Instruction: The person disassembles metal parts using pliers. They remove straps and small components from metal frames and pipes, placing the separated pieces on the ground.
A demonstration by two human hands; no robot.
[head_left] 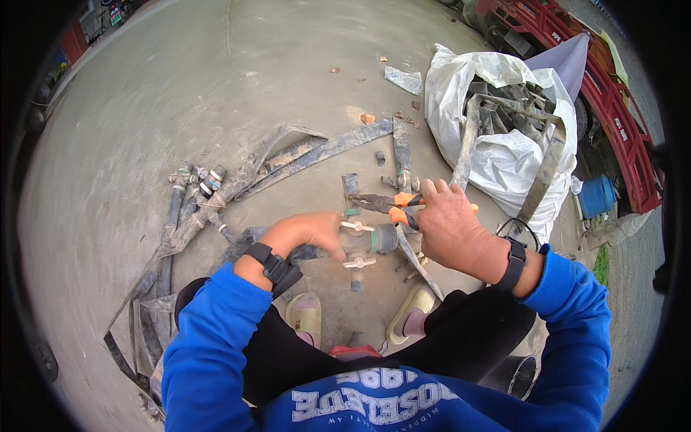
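Observation:
My left hand [318, 233] grips a plastic pipe fitting [360, 240] with a small valve handle on either side; a wide dark hose end sits on its right and flat hose runs off to its left. Above it, my right hand [451, 224] is closed around the orange-and-black handles of pliers [380, 203], whose dirty jaws point left near a short hose stub [350, 184]. Just beyond the pliers, another valved fitting [403, 178] is joined to a flat hose. Both hands are over the concrete between my sandalled feet.
Muddy flat hoses [334, 148] and more valve fittings [185, 175] lie at the left. A white woven sack [448, 102] filled with old hose stands at upper right, near a blue container [596, 196] and a red metal cart [610, 124]. A black bucket [522, 375] is beside my right leg.

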